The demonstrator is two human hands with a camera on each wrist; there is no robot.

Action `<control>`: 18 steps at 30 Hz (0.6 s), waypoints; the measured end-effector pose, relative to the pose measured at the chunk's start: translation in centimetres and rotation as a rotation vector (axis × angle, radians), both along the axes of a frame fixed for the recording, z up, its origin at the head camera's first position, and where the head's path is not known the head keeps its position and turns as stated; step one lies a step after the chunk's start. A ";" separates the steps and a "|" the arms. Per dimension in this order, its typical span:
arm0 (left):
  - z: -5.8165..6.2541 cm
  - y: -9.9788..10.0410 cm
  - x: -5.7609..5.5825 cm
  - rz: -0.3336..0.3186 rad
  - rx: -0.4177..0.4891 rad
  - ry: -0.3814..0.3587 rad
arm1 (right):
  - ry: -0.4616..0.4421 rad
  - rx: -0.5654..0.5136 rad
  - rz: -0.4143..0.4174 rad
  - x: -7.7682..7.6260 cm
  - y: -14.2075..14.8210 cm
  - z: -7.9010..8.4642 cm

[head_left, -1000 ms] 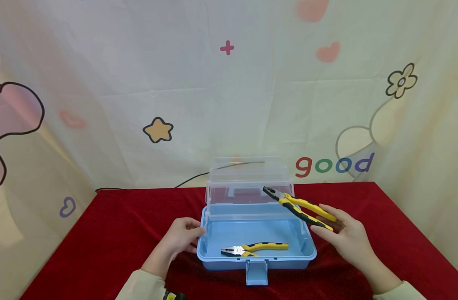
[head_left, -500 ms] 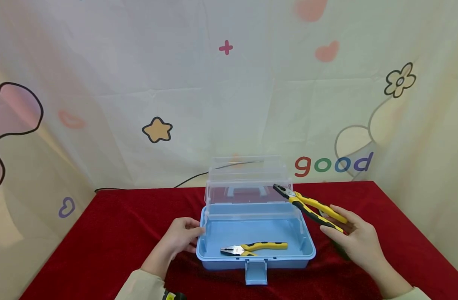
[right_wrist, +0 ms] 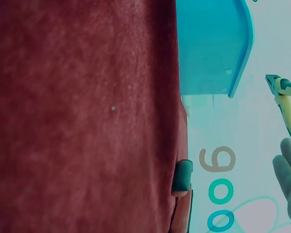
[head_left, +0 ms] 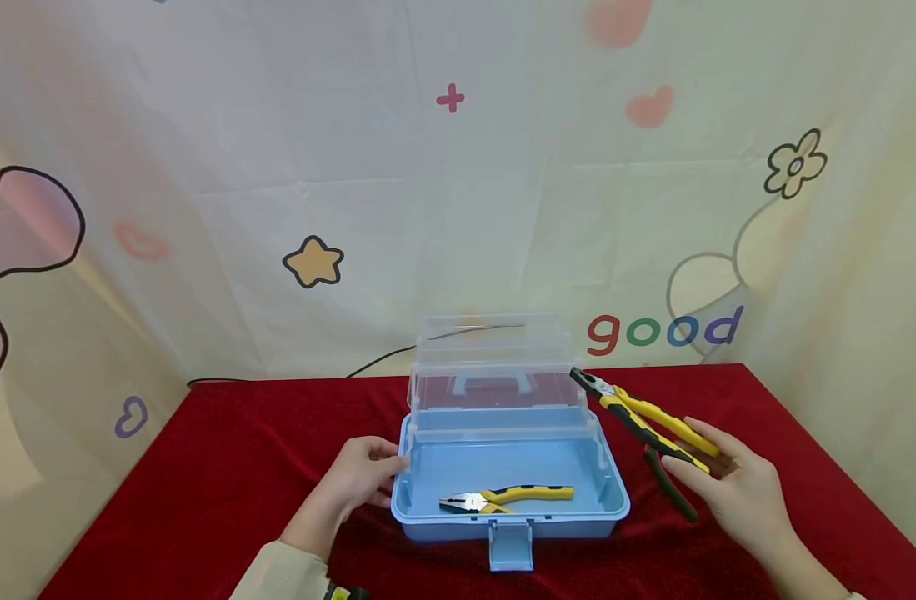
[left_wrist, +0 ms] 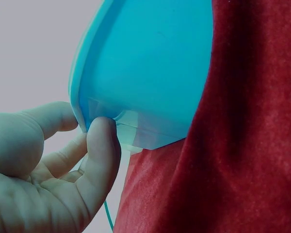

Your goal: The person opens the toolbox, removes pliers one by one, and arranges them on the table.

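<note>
Soft, even light falls over my desk [head_left: 202, 500], its source out of sight, and the curtain [head_left: 495, 208] beyond the far edge looks pale, turning yellower past the right corner. Shade gathers under the box [head_left: 446, 531] toward the near edge, and its clear lid [head_left: 495, 387] has a milky sheen. My wrist views run greenish: my left hand [left_wrist: 53, 174] looks blue-grey, the background washed out, the cloth [left_wrist: 252, 121] soft.
</note>
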State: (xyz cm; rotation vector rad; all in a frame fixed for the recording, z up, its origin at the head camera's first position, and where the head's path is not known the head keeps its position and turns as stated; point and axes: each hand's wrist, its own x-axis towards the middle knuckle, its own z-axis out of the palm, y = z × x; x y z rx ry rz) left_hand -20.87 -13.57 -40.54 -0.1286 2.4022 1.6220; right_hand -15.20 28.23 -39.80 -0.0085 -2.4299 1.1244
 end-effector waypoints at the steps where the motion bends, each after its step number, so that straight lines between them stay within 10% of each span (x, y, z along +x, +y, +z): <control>1: 0.0 0.0 0.0 0.000 0.000 0.001 | 0.001 -0.001 -0.009 0.1 0.1 0.0; 18: -0.1 0.0 0.0 -0.007 0.001 0.014 | -0.034 -0.033 -0.086 0.5 1.9 -0.7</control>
